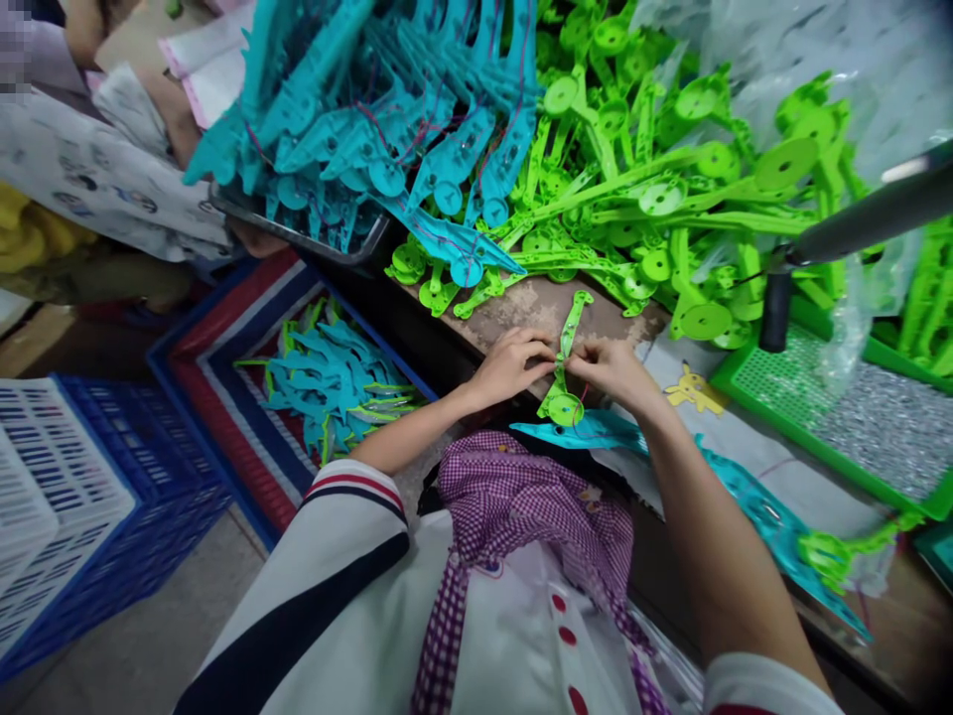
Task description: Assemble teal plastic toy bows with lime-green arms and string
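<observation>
The workroom is crowded, and the worn brown surface (513, 303) runs from the middle of the frame to the lower right. In the head view, a heap of blue parts (387, 149) rises over a black tray (364, 246) at top centre, threaded with thin wires. A heap of green parts (655, 199) spreads beside it toward the upper right. Both are probably piled there to lie within reach. A green tray (730, 375) at the right carries small silvery pieces (885, 427); its raised rim likely stops them scattering. A dark tool (856, 218) reaches in above it. In the left half, a striped bin (215, 387) contains mixed blue and green pieces (339, 377), with stacked crates (126, 437) nearby. Part of another person (111, 169) shows at upper left.

Just right of centre, a single green part (571, 333) is held lengthwise up the frame, its round end lowest, perhaps so both hands meet at its narrow middle. The left hand (510, 369) has thumb and forefinger pinched on it from the left. The right hand (614, 372) grips from the other side, fingers nearly closed; whether they also pinch the red wire (585, 395) is too small to tell. A blue part (547, 434) lies just below the round end; I cannot tell if they touch.
</observation>
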`<state>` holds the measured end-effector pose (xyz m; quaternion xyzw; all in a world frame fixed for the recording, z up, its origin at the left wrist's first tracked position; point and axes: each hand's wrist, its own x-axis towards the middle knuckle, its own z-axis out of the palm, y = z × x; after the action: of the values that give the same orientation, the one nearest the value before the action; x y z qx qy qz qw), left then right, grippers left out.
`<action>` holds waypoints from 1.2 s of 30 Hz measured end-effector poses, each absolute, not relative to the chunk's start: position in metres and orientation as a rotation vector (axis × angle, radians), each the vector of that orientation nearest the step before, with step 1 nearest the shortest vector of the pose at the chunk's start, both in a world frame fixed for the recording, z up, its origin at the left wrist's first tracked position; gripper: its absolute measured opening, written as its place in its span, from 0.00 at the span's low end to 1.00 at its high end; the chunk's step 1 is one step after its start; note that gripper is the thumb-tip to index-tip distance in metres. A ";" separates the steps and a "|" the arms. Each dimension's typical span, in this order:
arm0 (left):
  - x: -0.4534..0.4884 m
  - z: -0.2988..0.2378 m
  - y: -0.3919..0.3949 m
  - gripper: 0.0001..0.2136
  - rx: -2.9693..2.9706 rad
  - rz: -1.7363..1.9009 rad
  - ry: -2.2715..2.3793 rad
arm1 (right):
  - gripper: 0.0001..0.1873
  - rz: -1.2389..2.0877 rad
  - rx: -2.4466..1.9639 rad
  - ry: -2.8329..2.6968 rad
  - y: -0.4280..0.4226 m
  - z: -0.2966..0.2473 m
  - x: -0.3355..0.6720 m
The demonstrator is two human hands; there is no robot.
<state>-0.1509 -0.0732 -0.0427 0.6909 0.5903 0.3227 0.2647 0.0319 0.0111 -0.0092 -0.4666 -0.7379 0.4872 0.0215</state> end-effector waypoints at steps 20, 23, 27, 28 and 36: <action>-0.150 -0.037 -0.070 0.06 1.867 0.726 1.641 | 0.11 1.292 -1.603 -2.489 0.002 -0.002 0.027; -0.144 -0.037 -0.084 0.09 1.838 0.788 1.675 | 0.10 1.121 -1.689 -2.505 -0.007 0.000 0.028; -0.130 -0.038 -0.107 0.10 1.732 0.909 1.787 | 0.11 1.248 -1.719 -2.455 -0.011 -0.001 0.031; -0.127 -0.038 -0.109 0.10 1.712 0.909 1.804 | 0.10 1.280 -1.738 -2.446 -0.010 -0.001 0.031; -0.123 -0.028 -0.081 0.09 1.627 0.756 1.821 | 0.12 1.473 -1.720 -2.393 -0.010 0.004 0.037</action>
<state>-0.1226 -0.0809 -0.0282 0.6094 0.6821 0.2831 0.2884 0.0374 -0.0104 0.0035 -0.5205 -0.7242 0.4458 -0.0764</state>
